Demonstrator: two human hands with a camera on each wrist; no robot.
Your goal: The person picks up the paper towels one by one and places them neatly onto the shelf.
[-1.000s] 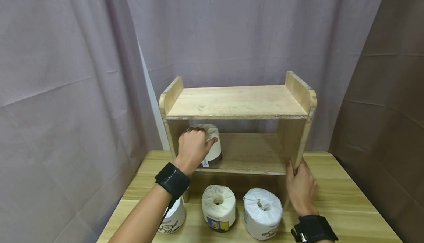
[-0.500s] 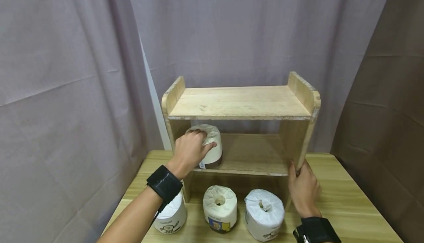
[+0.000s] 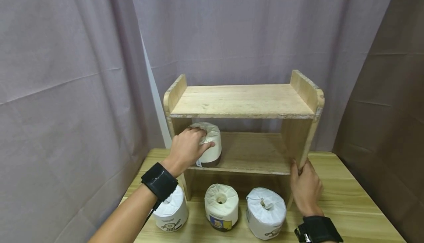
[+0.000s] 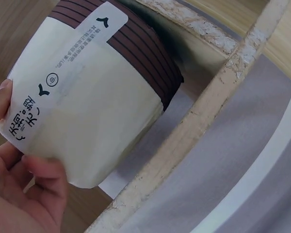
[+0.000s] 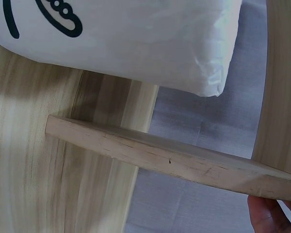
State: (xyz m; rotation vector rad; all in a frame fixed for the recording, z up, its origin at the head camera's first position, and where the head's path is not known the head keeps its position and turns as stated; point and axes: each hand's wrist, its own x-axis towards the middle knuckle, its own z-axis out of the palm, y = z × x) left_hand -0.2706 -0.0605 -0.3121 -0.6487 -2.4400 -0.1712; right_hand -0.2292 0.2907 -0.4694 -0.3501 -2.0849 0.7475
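Observation:
A cream-wrapped toilet roll (image 3: pixel 212 147) with a brown band round its base stands at the left end of the middle board of a wooden shelf (image 3: pixel 241 101). My left hand (image 3: pixel 187 145) grips this roll by its top, and the left wrist view shows thumb and fingers at that end of its wrapper (image 4: pixel 92 102). On the other side, my right hand (image 3: pixel 306 188) holds the shelf's right side panel, thumb in front, at the height of the middle board. Only some fingertips (image 5: pixel 266 213) show beneath the panel edge (image 5: pixel 169 160) in the right wrist view.
On the wooden table (image 3: pixel 351 199), in front of the shelf, stand a white roll (image 3: pixel 170 211) at left, a cream roll (image 3: pixel 222 208) in the middle and another white roll (image 3: pixel 265 213) at right. Grey curtains (image 3: pixel 232 26) hang behind and beside the table.
My left hand has shifted slightly left and toward me on the cream roll, baring more of its top and side. The right hand keeps its hold on the side panel.

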